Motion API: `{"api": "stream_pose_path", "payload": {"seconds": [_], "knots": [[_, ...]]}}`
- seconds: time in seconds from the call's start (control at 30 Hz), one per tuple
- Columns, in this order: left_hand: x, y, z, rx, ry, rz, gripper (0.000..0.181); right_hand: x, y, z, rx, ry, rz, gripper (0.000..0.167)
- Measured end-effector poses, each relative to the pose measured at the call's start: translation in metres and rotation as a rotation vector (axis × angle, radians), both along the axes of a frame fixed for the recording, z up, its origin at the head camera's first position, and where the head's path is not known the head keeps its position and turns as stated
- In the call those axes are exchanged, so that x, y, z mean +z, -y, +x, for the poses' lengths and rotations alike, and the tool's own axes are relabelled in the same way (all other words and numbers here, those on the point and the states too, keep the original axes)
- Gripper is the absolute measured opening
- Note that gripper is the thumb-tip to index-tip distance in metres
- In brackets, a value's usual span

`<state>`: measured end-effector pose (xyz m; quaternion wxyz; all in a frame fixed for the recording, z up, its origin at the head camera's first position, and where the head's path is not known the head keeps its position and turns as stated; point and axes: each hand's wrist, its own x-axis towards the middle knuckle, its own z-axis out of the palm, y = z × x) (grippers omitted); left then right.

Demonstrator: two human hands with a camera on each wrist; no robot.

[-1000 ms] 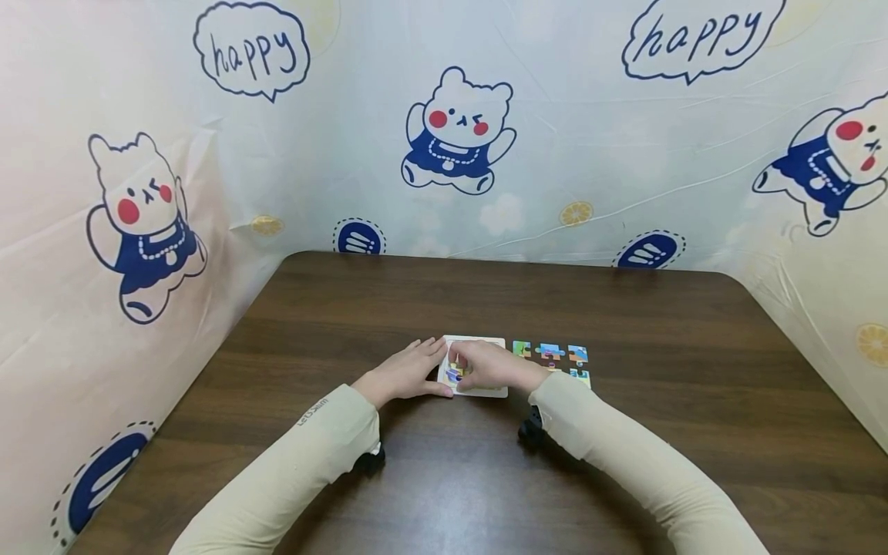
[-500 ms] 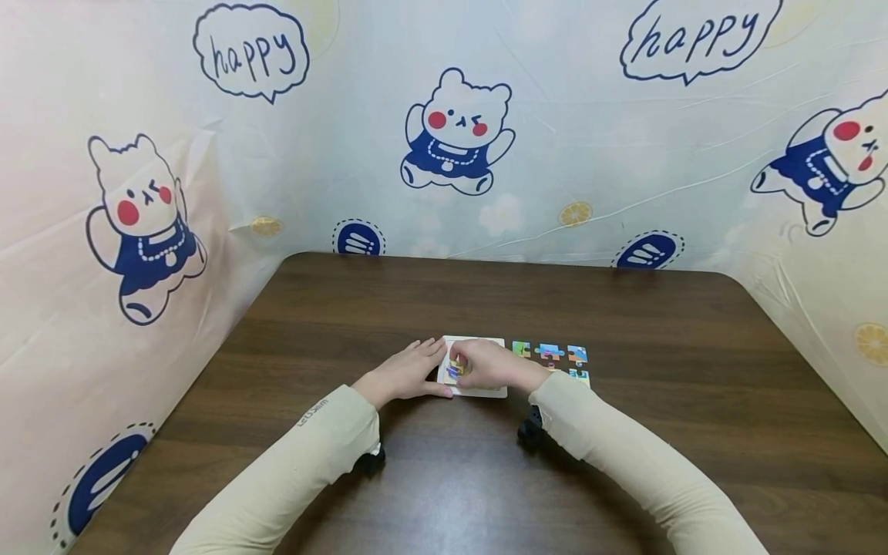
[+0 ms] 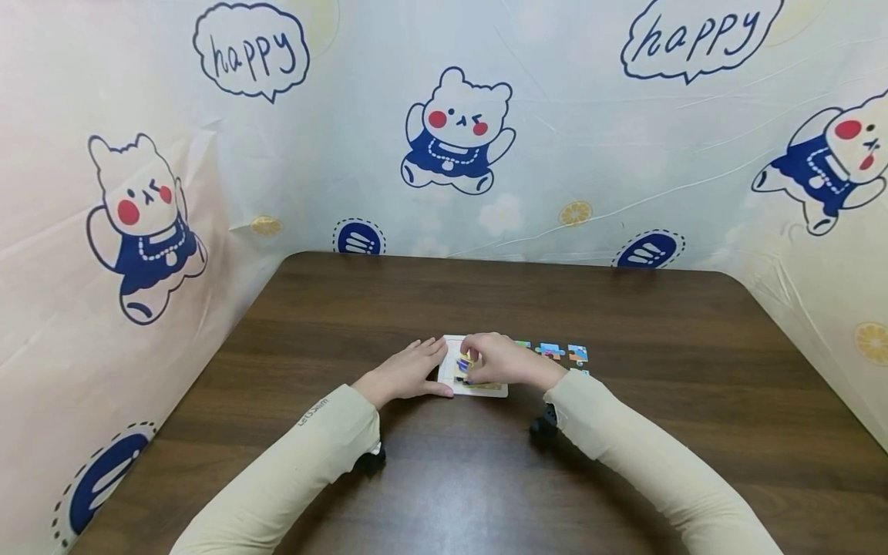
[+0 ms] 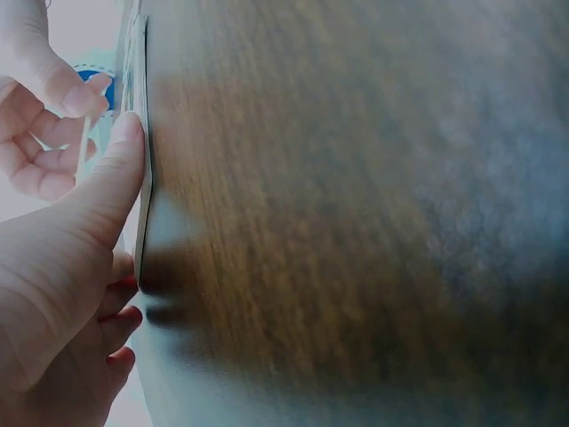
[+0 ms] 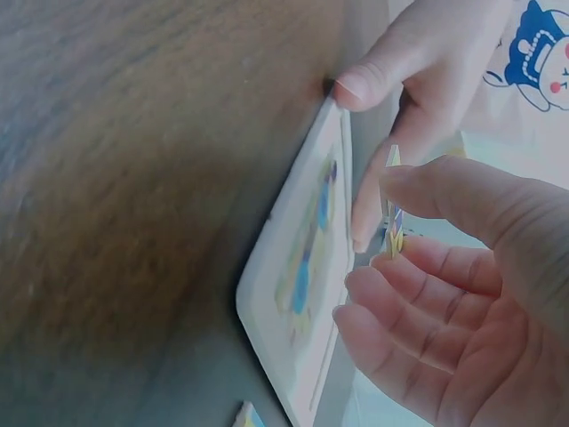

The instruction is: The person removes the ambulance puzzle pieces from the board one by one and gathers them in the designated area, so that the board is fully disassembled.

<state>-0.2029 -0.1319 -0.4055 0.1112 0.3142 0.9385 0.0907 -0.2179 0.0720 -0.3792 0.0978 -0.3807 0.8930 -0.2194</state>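
Observation:
My right hand [image 3: 509,361] pinches a thin, colourful jigsaw piece [image 5: 393,213] between thumb and fingers, tilted up above a white puzzle tray [image 5: 262,267]. From the head, that tray [image 3: 496,391] is partly covered by the right hand. In the right wrist view part of a printed picture [image 5: 307,258] shows inside the tray's rim. My left hand [image 3: 409,371] lies at the tray's left edge with fingers spread and fairly straight. Its thumb [image 4: 111,178] touches the rim in the left wrist view, where the held piece appears nearly edge-on.
Several loose jigsaw pieces, one of them a blue piece [image 3: 550,351], lie right of the tray; the right hand and sleeve hide some. They rest on a brown wooden table [image 3: 444,470]. A printed curtain [image 3: 555,154] stands behind the table's far edge.
The right hand has shifted to the right with the piece, away from the tray's left side, and now covers more of the loose pieces. My left hand has stayed in place.

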Motion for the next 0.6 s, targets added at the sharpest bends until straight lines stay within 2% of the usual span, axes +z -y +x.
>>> {"api": "stream_pose_path", "payload": {"seconds": [0.33, 0.6], "knots": [[-0.001, -0.001, -0.001, 0.018, 0.014, -0.003, 0.088, 0.007, -0.016, 0.004, -0.021, -0.012, -0.004, 0.029], [0.0, -0.001, -0.001, 0.021, 0.017, -0.021, 0.088, 0.005, -0.027, 0.009, -0.045, 0.0, -0.015, 0.031]]}}
